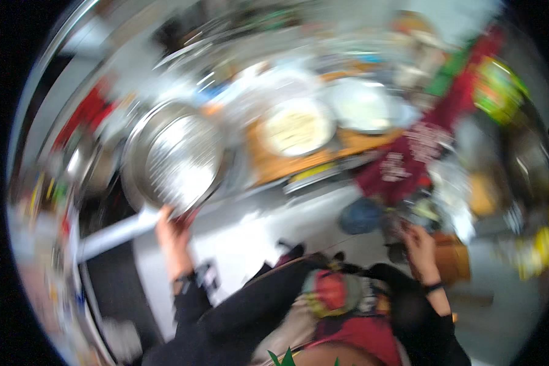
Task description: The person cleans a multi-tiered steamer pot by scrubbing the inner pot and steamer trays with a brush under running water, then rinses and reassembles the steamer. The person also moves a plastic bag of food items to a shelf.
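A round, shiny stainless steel pan [183, 160] with a wide rim is at the left, its inside facing up and catching bright light. At its near edge my left hand [176, 242] is closed on the pan, the fingers partly hidden below the rim. My right hand [422, 254] is at the right with its fingers curled inward. Motion blur hides whether anything is between those fingers. Just past it hangs a dark red cloth [402, 160] with pale print. An orange-brown container [450, 258] stands behind my right hand.
A white plate of pale, cream-coloured food [296, 127] stands on a wooden board [261, 160]. To its right is another pale round dish [361, 107]. A black stove surface [100, 215] lies left of the pan. A green-yellow package [498, 89] hangs at upper right.
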The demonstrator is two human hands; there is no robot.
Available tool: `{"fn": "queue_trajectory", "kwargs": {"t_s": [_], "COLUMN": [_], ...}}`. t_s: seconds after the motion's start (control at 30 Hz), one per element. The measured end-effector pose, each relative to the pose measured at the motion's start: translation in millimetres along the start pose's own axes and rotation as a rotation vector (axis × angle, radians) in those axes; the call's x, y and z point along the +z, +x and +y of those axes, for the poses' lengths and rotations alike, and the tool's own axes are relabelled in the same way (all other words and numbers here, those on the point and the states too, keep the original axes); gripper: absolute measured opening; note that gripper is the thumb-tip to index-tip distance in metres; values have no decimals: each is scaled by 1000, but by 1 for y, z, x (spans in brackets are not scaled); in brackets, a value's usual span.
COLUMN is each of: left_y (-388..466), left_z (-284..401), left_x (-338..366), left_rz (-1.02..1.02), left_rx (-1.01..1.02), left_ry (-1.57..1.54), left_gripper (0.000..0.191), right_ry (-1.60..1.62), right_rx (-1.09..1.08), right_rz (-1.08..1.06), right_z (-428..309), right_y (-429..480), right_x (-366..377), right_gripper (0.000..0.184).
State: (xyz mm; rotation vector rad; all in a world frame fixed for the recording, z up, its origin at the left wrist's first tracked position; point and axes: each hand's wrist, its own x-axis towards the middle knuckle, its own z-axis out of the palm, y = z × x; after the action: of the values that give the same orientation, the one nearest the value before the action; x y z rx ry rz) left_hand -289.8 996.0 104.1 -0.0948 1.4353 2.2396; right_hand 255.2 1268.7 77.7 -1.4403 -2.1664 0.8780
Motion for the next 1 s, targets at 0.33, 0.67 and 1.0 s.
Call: {"fn": "queue_trajectory", "kwargs": {"t_s": [0.33,0.67,1.0], "left_y": [-88,-227,-296], "left_z": [1,-53,-83], "left_x": [205,418,552], "left_rz": [-713,-1369,-1409], "left_rx": [-316,-485,-659], "left_ry": [24,172,234], "left_gripper": [63,64,71], "right_ry": [136,481,-599], "right_rx": [-64,-592,-358], "right_rz": [652,996,1143], "right_z": [28,-79,-147], "right_y": [26,-28,-43], "right_x": [-114,-199,-234], "right_gripper": [23,67,85]}}
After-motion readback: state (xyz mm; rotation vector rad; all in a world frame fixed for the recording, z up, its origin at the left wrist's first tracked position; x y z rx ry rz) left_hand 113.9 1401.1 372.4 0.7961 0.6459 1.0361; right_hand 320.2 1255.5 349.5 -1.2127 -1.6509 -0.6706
